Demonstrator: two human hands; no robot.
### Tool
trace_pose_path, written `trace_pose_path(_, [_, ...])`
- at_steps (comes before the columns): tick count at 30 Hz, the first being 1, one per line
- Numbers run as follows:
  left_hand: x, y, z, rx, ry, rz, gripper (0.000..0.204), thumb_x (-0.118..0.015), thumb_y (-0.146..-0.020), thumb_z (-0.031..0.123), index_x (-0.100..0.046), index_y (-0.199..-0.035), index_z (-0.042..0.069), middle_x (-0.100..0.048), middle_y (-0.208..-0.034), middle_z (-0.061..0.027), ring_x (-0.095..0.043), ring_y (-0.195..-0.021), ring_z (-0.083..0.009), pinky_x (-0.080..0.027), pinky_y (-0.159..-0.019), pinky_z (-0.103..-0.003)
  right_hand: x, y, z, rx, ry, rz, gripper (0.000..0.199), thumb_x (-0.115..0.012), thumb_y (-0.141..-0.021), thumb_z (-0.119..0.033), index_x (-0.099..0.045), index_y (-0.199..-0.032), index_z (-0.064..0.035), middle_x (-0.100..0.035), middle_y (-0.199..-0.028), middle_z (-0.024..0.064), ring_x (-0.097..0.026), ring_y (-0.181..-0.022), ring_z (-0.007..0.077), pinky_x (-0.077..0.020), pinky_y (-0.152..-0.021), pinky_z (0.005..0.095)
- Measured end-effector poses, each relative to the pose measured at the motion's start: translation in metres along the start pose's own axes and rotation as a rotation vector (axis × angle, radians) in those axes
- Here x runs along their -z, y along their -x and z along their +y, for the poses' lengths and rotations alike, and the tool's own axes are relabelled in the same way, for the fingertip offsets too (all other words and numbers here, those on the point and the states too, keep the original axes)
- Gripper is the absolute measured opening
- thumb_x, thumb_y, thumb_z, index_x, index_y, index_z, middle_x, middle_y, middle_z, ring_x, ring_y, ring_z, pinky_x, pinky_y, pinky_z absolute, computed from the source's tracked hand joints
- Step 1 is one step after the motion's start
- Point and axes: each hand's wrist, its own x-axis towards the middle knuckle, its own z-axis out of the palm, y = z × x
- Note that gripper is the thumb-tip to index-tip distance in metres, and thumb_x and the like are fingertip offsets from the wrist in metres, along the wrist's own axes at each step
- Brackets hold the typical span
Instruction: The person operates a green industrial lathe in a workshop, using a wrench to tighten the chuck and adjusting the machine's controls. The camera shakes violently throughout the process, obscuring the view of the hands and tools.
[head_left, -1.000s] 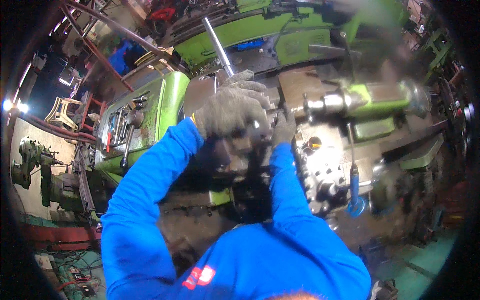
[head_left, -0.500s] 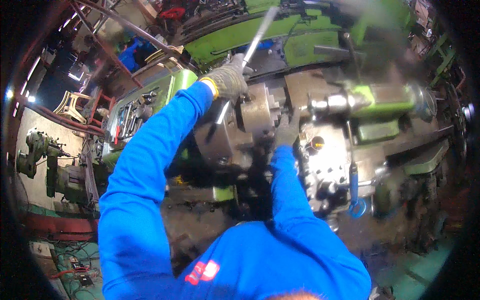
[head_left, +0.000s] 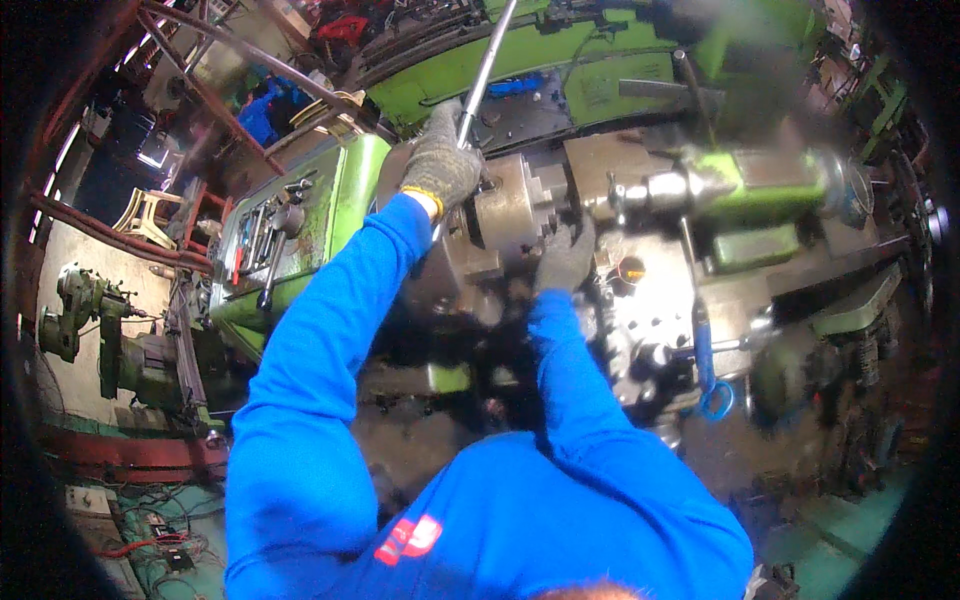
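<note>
My left hand (head_left: 441, 168), in a grey knit glove with a yellow cuff, is wrapped round a long metal bar (head_left: 488, 70). The bar slants up and away to the right, and its lower end shows just below the hand. Beside that hand is the lathe chuck (head_left: 503, 212), with stepped jaws on its right face. My right hand (head_left: 566, 262), also gloved, is at the near side of those jaws with thumb and fingers apart. Whether its fingertips touch the jaws I cannot tell. Nothing shows in its grasp.
Several tools lie on the green headstock (head_left: 362, 170) at the left. Right of the chuck stand the green tailstock (head_left: 770, 185) and a shiny carriage (head_left: 655, 300), with a blue-handled tool (head_left: 705, 350) there. A person in blue (head_left: 260, 115) is far left.
My left hand and the bar have swung slightly left, and the bar stands a little steeper. The right hand stays by the jaws, its thumb and fingers now more plainly apart.
</note>
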Motion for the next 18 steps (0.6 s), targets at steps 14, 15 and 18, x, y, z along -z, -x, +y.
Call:
trace_pose_path(14, [-0.023,-0.009,-0.021,-0.242,-0.090,0.193,0.072,-0.071,-0.073,0.001,-0.052,-0.141,0.013,-0.054,-0.133,-0.0239,-0.051,-0.129,-0.0432,-0.043,-0.112,-0.047,0.042,0.042,-0.067,0.096,0.042,-0.148,0.046,-0.068,-0.097,-0.013,-0.058,-0.139,0.0023,-0.059,-0.131,0.0238,-0.060,-0.120,0.0364,-0.0478,-0.105,0.0431])
trace_pose_path(15, [-0.020,-0.008,-0.018,-0.197,-0.074,0.174,0.073,-0.071,-0.073,0.001,-0.051,-0.142,0.013,-0.054,-0.134,-0.0237,-0.051,-0.129,-0.0430,-0.043,-0.112,-0.047,0.049,0.046,-0.070,0.100,0.050,-0.169,0.046,-0.068,-0.096,-0.013,-0.058,-0.139,0.0022,-0.059,-0.130,0.0234,-0.060,-0.120,0.0361,-0.0478,-0.106,0.0429])
trace_pose_path(18, [-0.020,-0.005,-0.008,-0.107,0.009,0.178,0.076,-0.070,-0.073,0.000,-0.050,-0.145,0.014,-0.055,-0.135,-0.0229,-0.053,-0.129,-0.0410,-0.046,-0.109,-0.045,0.063,0.055,-0.079,0.095,0.032,-0.217,0.046,-0.068,-0.096,-0.011,-0.058,-0.139,0.0014,-0.059,-0.131,0.0221,-0.060,-0.121,0.0342,-0.0474,-0.106,0.0419])
